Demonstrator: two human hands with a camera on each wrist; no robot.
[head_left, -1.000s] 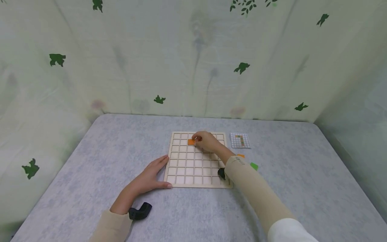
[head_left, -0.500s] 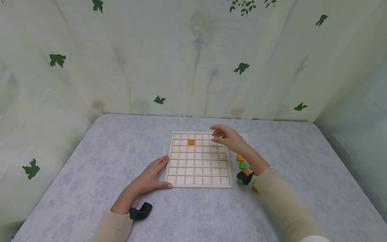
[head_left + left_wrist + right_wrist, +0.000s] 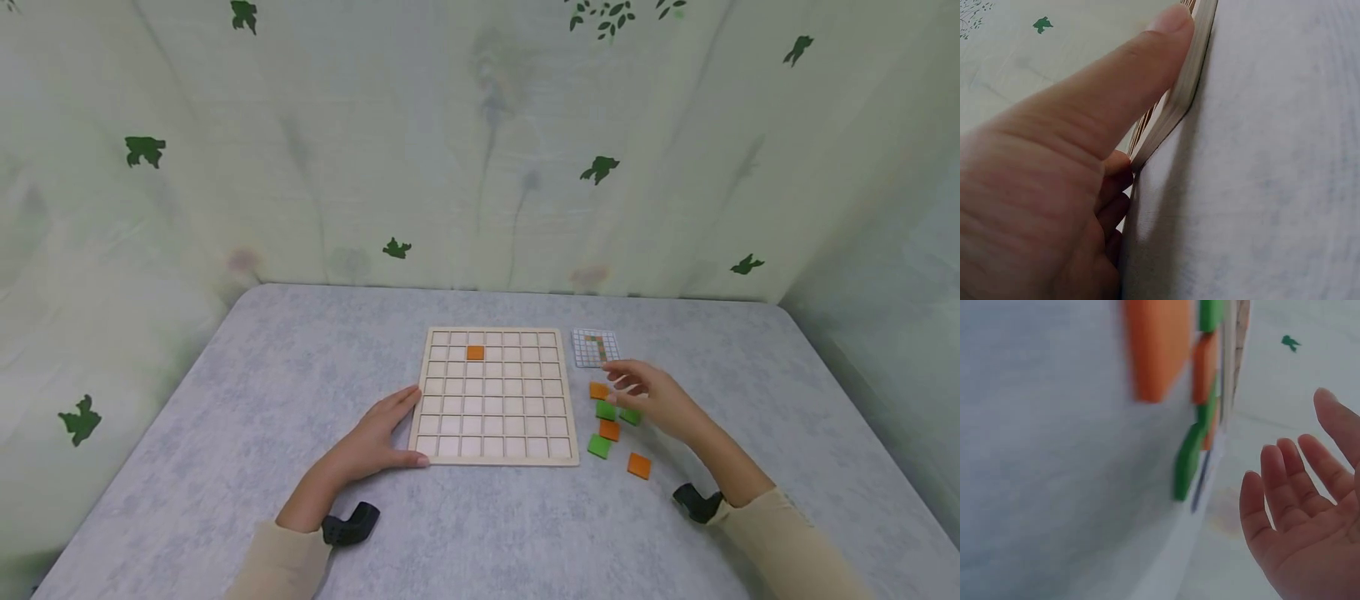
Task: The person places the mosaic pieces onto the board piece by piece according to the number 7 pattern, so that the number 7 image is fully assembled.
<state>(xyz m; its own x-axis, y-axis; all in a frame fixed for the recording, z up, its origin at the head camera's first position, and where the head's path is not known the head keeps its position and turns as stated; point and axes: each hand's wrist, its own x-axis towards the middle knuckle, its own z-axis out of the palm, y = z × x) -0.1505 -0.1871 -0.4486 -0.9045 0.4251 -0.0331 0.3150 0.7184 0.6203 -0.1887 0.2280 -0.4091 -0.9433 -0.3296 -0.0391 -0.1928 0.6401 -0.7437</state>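
A wooden grid board (image 3: 495, 406) lies flat on the table, with one orange square tile (image 3: 476, 353) in a cell of its second row from the back. My left hand (image 3: 378, 437) rests against the board's near left corner, its thumb (image 3: 1141, 69) along the front edge and its fingers at the left side. To the right of the board, my right hand (image 3: 660, 404) hovers with loosely bent fingers and holds nothing. Under and beside it lie loose tiles, among them an orange tile (image 3: 597, 390), a green tile (image 3: 605, 410) and a nearer orange tile (image 3: 639, 466).
A small card (image 3: 596, 347) printed with a coloured grid pattern lies right of the board's far corner. Black wrist-worn cameras sit on both wrists. A pale curtain (image 3: 480, 167) with green leaf-like shapes hangs behind the table (image 3: 300, 358).
My right hand has let go of the orange tile, now in its cell, and moved right and towards me, over the loose tiles. My left hand stays at the board's corner.
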